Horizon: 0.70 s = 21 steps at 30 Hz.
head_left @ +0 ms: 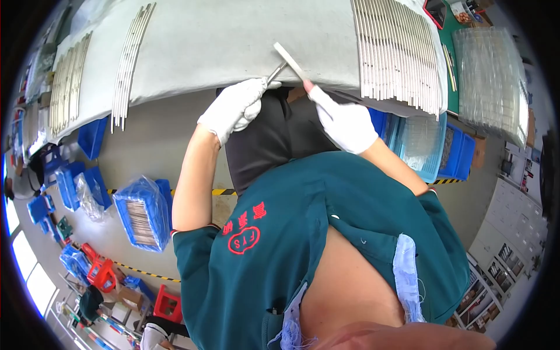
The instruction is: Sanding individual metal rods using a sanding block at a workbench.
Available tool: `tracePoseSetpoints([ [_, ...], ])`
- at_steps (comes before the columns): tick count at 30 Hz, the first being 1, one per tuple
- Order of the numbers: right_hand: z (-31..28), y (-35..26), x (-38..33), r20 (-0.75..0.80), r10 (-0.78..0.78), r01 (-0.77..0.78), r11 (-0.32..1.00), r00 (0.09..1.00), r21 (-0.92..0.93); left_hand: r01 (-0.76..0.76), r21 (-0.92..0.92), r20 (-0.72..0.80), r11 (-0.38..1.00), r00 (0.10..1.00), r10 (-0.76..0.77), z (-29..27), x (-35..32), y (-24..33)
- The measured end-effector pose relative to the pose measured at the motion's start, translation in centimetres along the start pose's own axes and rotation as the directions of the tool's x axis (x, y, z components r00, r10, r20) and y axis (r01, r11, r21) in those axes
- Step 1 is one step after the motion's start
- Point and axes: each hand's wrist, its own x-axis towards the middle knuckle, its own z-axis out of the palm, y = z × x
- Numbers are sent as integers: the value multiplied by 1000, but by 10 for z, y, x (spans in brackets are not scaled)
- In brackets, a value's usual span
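Observation:
My left hand (235,109), in a white glove, is closed around a thin metal rod (277,72) whose tip points up and right. My right hand (347,123), gloved too but with a bare fingertip showing, grips a flat white stick (290,62). The stick slants up and left and crosses the rod's tip; whether they touch I cannot tell. Both hands are over my lap at the near edge of the cloth-covered table (245,35). Most of the rod is hidden in my left glove.
Many metal rods (398,58) lie side by side at the table's right, with smaller groups of rods (132,64) at the left. A stack of clear plastic trays (487,76) stands far right. Blue bins (459,153) flank me; a plastic-lined blue crate (123,204) holds more rods.

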Motion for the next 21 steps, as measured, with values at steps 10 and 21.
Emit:
tracePoseSetpoints([
  [10,-10,-2,7,369,202,-292,934,907,208,-131,-264,-10,956,991,133,38,5,-32],
  [21,-6,-18,10,117,126,-127,992,985,-2,-284,-306,-223,909,949,222,67,14,-45],
])
